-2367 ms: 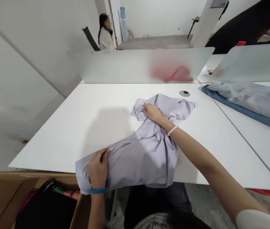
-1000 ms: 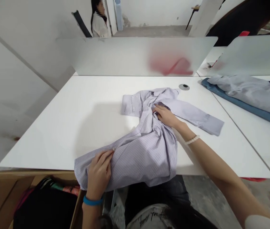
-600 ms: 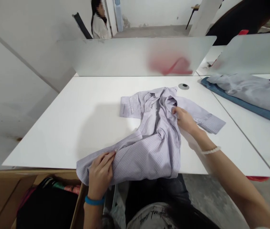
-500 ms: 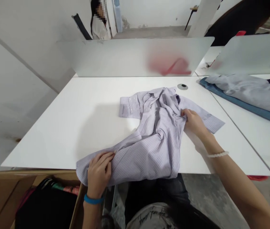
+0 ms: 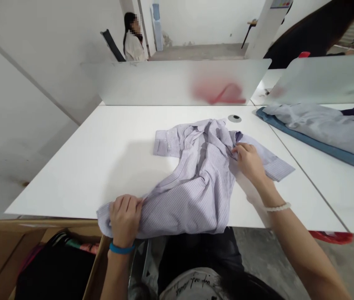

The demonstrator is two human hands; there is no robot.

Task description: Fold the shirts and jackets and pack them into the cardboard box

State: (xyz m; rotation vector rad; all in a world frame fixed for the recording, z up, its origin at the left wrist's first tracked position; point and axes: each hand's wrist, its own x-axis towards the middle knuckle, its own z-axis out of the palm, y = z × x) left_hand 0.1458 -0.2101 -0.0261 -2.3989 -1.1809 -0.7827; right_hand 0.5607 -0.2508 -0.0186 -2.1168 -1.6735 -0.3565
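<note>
A striped lilac dress shirt (image 5: pixel 195 183) lies crumpled on the white bench (image 5: pixel 71 191), its bunched lower part hanging just over the near edge. The left hand (image 5: pixel 124 221) closes its fingers (image 5: pixel 123 204) around a thick fold there (a blue wristband (image 5: pixel 121 248) sits just below). The right hand (image 5: pixel 248 162) pinches cloth beside the outstretched sleeve, near its cuff (image 5: pixel 278 168). A cardboard box (image 5: pixel 36 225) stands below the bench.

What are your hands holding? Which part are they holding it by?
A striped shirt: the left hand grips its bunched near end, and the right hand pinches cloth beside a sleeve.
</note>
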